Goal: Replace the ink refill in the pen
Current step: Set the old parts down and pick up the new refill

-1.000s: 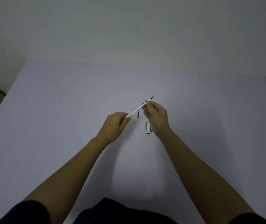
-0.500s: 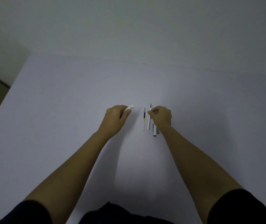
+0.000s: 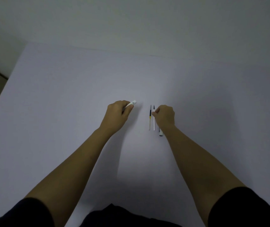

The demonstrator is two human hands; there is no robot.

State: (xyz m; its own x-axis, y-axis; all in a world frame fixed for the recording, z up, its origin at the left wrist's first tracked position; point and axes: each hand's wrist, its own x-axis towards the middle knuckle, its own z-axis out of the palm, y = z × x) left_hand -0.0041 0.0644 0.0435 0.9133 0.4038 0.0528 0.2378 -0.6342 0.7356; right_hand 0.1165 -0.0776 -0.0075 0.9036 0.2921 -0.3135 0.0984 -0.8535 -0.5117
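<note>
The pale worktop [image 3: 65, 112] fills most of the head view, its far edge meeting a plain wall [image 3: 131, 22] and its left edge running down toward the near left corner. Left of the middle, the left hand [image 3: 118, 114] is curled closed around the white pen barrel [image 3: 131, 103]; only a short end of the barrel pokes out past the thumb and forefinger, pointing up and to the right toward the far edge, and the rest is hidden inside the fist. A bare gap of worktop separates that hand from two thin refills lying flat, side by side and almost parallel, their tips aimed at the far edge. The left one is a refill with a yellow band [image 3: 150, 118], dark above the band and pale below it. Just to its right lies the white refill [image 3: 154, 122], with a dark tip. The right hand [image 3: 164, 117] is loosely fisted just beside these, its thumb and forefinger pinched together right at the upper part of the white refill; whether the fingertips actually grip it or only touch it I cannot tell. Partly under the right wrist, nearer the front edge, a small white-and-dark pen part [image 3: 160, 133] peeks out, too small to identify further. Dark sleeves [image 3: 245, 210] cover both upper arms at the bottom.
</note>
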